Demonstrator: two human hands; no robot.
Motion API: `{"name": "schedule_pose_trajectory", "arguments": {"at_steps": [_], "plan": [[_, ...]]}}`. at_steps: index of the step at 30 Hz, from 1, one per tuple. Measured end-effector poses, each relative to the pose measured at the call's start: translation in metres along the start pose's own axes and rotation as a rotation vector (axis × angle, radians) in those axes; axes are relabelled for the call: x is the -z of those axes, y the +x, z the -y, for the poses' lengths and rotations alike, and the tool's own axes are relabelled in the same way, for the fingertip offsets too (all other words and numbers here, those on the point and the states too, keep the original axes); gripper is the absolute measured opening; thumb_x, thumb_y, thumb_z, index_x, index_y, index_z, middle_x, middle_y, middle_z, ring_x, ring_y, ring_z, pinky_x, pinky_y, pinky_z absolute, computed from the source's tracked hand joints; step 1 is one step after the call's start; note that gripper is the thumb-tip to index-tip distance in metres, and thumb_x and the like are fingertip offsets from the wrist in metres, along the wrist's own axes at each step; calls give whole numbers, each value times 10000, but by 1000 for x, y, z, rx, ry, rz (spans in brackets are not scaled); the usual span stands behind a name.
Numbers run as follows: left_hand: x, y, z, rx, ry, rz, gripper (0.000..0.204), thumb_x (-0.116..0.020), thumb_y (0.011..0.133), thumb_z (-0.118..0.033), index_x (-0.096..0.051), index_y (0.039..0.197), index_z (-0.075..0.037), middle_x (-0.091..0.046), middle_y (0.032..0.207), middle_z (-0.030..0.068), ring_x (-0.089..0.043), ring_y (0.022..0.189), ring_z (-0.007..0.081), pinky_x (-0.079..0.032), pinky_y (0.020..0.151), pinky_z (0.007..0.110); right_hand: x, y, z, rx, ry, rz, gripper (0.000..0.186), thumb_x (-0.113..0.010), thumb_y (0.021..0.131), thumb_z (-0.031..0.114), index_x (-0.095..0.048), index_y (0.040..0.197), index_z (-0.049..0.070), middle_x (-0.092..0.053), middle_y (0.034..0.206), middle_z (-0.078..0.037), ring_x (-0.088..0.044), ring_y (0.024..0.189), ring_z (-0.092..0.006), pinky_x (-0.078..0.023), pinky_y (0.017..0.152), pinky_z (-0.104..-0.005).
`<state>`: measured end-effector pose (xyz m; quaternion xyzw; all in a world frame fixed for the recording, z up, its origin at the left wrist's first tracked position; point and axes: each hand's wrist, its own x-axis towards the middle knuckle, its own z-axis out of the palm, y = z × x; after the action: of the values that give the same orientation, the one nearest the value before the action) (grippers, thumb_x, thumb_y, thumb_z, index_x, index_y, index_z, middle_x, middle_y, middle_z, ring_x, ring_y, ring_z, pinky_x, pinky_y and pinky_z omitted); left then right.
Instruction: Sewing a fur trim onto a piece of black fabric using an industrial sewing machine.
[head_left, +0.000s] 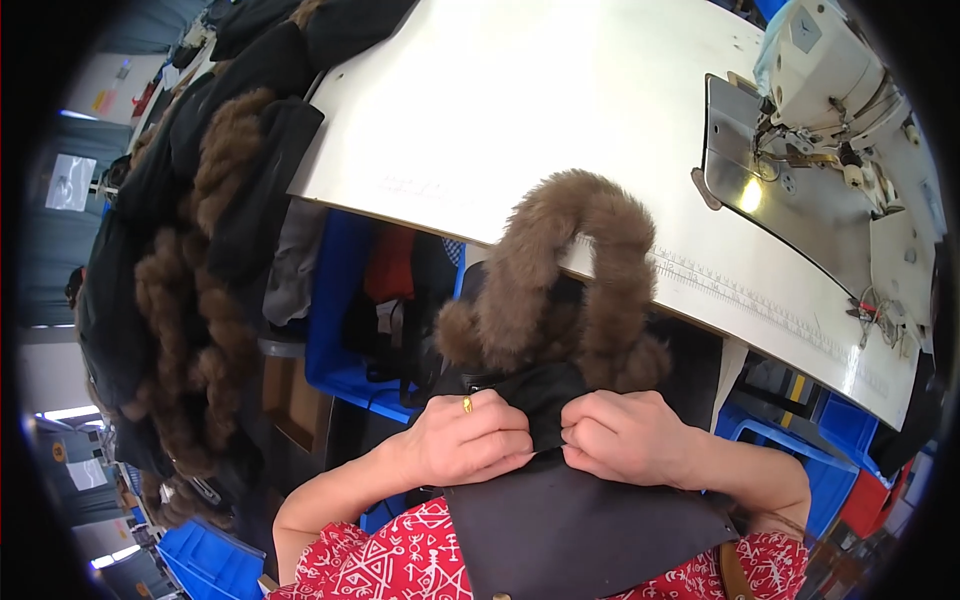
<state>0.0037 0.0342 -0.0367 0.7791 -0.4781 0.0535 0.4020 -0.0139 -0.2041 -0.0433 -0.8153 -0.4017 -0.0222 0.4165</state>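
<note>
Both my hands grip a black garment point(548, 392) with brown fur trim point(540, 262), close in front of my dark apron. My left hand point(470, 437) is closed on the black cloth, a gold ring on one finger. A short way to its right, my right hand point(622, 437) is closed on the same cloth. The fur loops upward beyond my hands and rests over the near edge of the white table point(470, 110). A short piece like a zipper or dark trim shows by my left hand. The rest of the garment hangs below the table edge, partly hidden.
An industrial sewing machine point(820, 75) stands on the table at the right, a printed ruler point(745, 285) along the front edge. More black fur-trimmed garments point(150, 290) hang in a heap at the left. Blue bins point(335, 300) sit under the table and at the lower right.
</note>
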Motion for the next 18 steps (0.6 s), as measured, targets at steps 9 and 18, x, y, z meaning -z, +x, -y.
{"name": "schedule_pose_trajectory", "arguments": {"at_steps": [9,18], "plan": [[-7,-5,-6,83,64,-84,278,-817,658,-44,-666,891,-58,-612,823,39,-582,625,161,-442,478,250,-17,-8,-1,-85,35,-174,196,-744,738,77,-582,847,58,-581,863,-34,-605,597,-158,-492,473,-269],[-4,-2,-11,250,35,-46,242,-789,721,-44,-679,936,-53,-605,840,44,-586,744,192,-474,597,286,-7,-4,7,-216,81,-113,166,-722,794,68,-641,939,74,-583,927,-36,-629,671,-170,-512,543,-264]]}}
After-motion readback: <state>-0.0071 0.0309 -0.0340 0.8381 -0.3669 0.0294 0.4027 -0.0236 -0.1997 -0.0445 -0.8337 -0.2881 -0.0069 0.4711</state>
